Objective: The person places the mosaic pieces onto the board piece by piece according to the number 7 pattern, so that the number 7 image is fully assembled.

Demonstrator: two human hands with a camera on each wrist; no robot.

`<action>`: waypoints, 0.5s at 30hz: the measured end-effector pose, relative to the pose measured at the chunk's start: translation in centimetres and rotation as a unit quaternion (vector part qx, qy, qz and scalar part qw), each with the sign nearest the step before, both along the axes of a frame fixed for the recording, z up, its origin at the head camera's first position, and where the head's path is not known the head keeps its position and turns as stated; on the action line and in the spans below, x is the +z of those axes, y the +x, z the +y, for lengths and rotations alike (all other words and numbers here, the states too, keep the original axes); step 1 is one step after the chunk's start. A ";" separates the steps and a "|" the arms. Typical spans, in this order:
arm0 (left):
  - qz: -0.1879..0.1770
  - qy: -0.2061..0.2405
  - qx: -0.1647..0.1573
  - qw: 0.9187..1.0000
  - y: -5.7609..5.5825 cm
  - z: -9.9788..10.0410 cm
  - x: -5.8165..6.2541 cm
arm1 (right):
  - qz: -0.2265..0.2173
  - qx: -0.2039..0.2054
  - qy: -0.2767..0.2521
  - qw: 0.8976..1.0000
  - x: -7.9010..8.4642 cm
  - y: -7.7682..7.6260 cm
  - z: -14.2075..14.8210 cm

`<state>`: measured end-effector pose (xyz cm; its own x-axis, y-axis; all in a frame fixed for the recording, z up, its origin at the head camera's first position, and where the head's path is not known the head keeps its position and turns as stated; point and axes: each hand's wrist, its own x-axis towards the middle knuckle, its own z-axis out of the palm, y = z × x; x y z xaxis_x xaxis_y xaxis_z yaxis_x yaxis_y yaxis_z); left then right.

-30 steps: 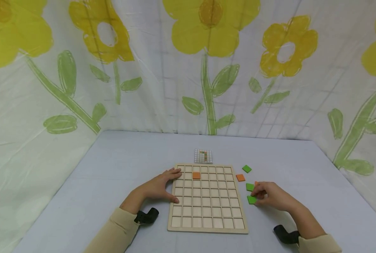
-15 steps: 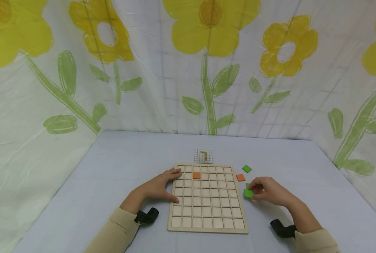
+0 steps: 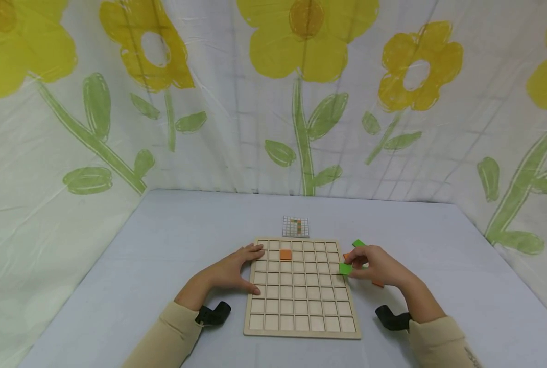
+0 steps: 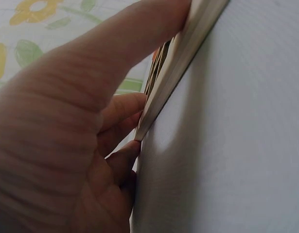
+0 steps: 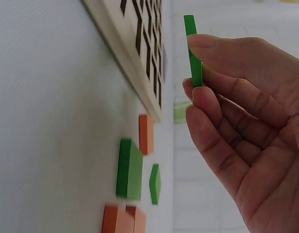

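A wooden grid board (image 3: 302, 335) lies flat on the table, with one orange square tile (image 3: 285, 254) in its second row from the top, third column. My left hand (image 3: 227, 268) rests on the board's left edge, thumb and fingers spread apart along it; the left wrist view shows the fingertips touching the rim (image 4: 161, 80). Over the board's right edge, my right hand (image 3: 383, 266) pinches a green square tile (image 3: 345, 269) between thumb and fingers. In the right wrist view that green tile (image 5: 193, 68) is seen edge-on, raised above the table.
Right of the board lie loose tiles, partly behind my right hand: green (image 5: 132, 170) and orange (image 5: 146, 135) near the rim, another green one (image 3: 358, 243), more orange ones (image 5: 117, 221). A small printed grid card (image 3: 295, 226) lies beyond the board. A flowered curtain hangs behind.
My right hand has picked up a green tile from the table and carried it left and away from me to the board's right edge. The left hand stays put.
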<state>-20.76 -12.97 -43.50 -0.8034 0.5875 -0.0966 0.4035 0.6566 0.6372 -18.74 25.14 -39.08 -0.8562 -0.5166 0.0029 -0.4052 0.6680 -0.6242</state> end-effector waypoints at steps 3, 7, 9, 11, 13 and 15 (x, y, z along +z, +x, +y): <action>-0.001 0.000 0.001 1.000 0.0 0.0 0.0 | 0.006 0.018 -0.012 1.000 0.1 -0.5 -0.7; -0.005 0.004 -0.003 1.000 -0.1 0.0 0.0 | 0.005 0.032 -0.027 0.999 0.0 -1.3 -1.7; -0.006 0.005 -0.004 1.000 -0.1 0.0 0.0 | 0.001 0.033 -0.034 0.999 0.0 -1.7 -2.2; -0.006 0.006 -0.006 1.000 -0.1 0.0 0.0 | 0.002 0.039 -0.038 0.999 0.0 -2.1 -2.8; -0.007 0.004 -0.006 1.000 -0.1 0.1 0.1 | 0.001 0.043 -0.043 0.998 -0.1 -2.5 -3.5; -0.007 0.005 -0.004 1.000 -0.1 0.1 0.1 | 0.001 0.047 -0.049 0.998 -0.3 -2.9 -4.1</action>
<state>-20.85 -12.92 -43.42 -0.7968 0.5955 -0.1025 0.4002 0.6471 0.6489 -21.66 21.02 -39.37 -0.8037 -0.5921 0.0599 -0.4652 0.5623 -0.6837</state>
